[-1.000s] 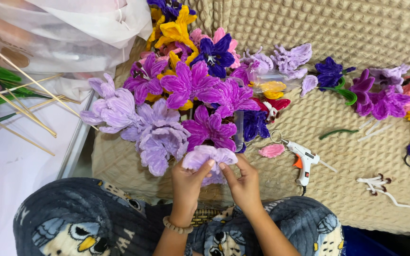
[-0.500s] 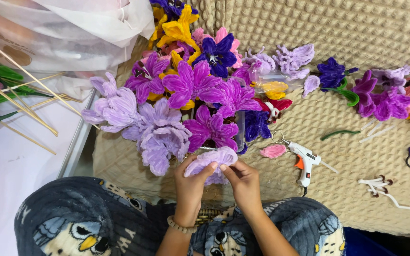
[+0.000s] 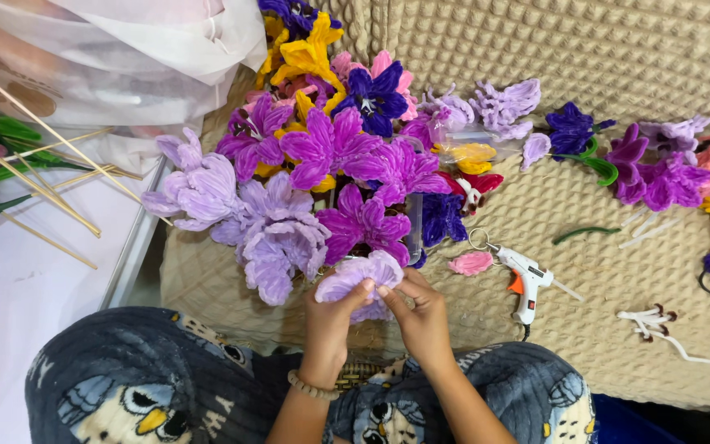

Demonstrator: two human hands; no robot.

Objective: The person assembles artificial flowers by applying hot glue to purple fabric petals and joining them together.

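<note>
Both hands were busy shaping a pale lilac pipe-cleaner flower [image 3: 363, 275], held just above the person's lap at the near edge of the beige bumpy mat [image 3: 618, 57]. The left hand [image 3: 328, 316] had its grip closed around the flower's underside, cupping the petals from below. The right hand [image 3: 422, 316] pinched the petal edge from the other side, its fingertips [image 3: 384, 289] narrow and pressed onto the fuzzy rim. By the look of it, the step in hand was bending or seating a petal, so the next move probably called for a small, careful tuck without crushing the neighbouring petals.

Directly beyond the hands stood a crowded bunch of finished flowers [image 3: 330, 164] in purple, magenta, lilac and yellow, near enough to snag on any forward reach. A white glue gun [image 3: 526, 284] with an orange trigger lay to the right, close by, with a small pink fuzzy piece [image 3: 471, 263] just beside it. Loose white stamen bits [image 3: 655, 321] and a green pipe cleaner [image 3: 581, 234] lay farther right. Wooden sticks [image 3: 39, 177] rested on the white surface [image 3: 10, 288] to the left.
</note>
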